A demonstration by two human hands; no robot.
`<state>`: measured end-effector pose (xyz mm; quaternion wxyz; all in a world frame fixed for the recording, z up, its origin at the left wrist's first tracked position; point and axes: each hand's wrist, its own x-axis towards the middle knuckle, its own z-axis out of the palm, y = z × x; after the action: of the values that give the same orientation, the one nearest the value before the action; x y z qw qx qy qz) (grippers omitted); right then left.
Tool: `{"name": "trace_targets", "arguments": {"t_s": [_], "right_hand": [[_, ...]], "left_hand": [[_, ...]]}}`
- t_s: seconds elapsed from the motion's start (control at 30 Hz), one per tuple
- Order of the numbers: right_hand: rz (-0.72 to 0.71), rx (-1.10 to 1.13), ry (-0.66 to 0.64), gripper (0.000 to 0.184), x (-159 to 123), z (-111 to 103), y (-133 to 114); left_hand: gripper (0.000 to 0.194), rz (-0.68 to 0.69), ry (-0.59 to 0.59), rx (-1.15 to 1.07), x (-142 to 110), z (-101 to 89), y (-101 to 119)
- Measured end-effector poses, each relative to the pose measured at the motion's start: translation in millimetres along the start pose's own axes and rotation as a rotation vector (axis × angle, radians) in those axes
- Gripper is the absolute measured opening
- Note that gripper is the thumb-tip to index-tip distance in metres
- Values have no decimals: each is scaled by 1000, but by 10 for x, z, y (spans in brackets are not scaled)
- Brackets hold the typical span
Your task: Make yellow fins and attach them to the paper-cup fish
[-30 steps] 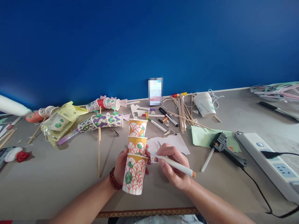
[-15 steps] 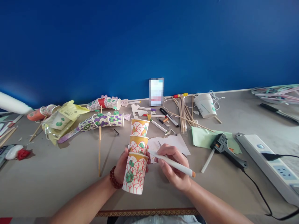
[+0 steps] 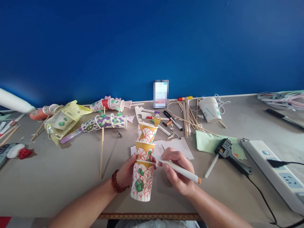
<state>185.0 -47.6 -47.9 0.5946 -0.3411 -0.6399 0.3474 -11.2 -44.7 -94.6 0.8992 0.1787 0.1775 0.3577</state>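
My left hand (image 3: 127, 172) is wrapped round a chain of three joined paper cups (image 3: 142, 180) in front of me. Red scale lines, orange bands and green patches decorate the cups, and a small yellow tail piece (image 3: 156, 121) sticks up at the far end. Part of my fingers is hidden behind the cups. Between the fingertips of my right hand (image 3: 179, 169) is a white marker (image 3: 182, 171) with an orange end. Its tip points at the right side of the middle cup; whether it touches, I cannot tell.
Finished-looking cup fish (image 3: 106, 122) on sticks lie left, beside a yellow bag of cups (image 3: 67, 118). Loose markers (image 3: 173, 119), wooden sticks (image 3: 187, 118) and stacked cups (image 3: 210, 109) lie behind. A glue gun (image 3: 232, 156) and power strip (image 3: 275, 171) sit right. A phone (image 3: 161, 94) stands against the blue wall.
The cups have shifted slightly right and turned, the far end leaning more to the right. The marker stays close to the middle cup. The whole view has drifted a little.
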Motion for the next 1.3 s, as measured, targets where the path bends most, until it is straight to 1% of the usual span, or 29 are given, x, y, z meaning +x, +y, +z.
{"name": "trace_targets", "arguments": {"t_s": [0.13,0.33,0.47,0.63,0.77,0.9,1.03,1.3], "right_hand": [[-30,23,-12,8,-14,-4,6],[-36,22,13,7,-22,-6,20],[-33,18,9,8,-20,-3,25],[-25,0,4,7,-13,9,2],[-24,-7,-2,5,-13,25,-22],[-23,-9,-16,6,-7,25,-20],[-24,-2,-19,7,-5,20,-7],[-25,-8,-41,11,-11,16,1]], "left_hand": [[52,13,27,10,-9,-18,-18],[53,-3,-32,-31,-24,32,27],[59,16,-38,-34,-5,57,54],[61,-42,-65,-59,2,-5,53],[60,-63,-33,-85,-19,-29,54],[59,-71,-30,-98,-22,-10,53],[56,-60,-3,-99,-14,16,54],[55,-59,-1,-84,-1,36,49]]}}
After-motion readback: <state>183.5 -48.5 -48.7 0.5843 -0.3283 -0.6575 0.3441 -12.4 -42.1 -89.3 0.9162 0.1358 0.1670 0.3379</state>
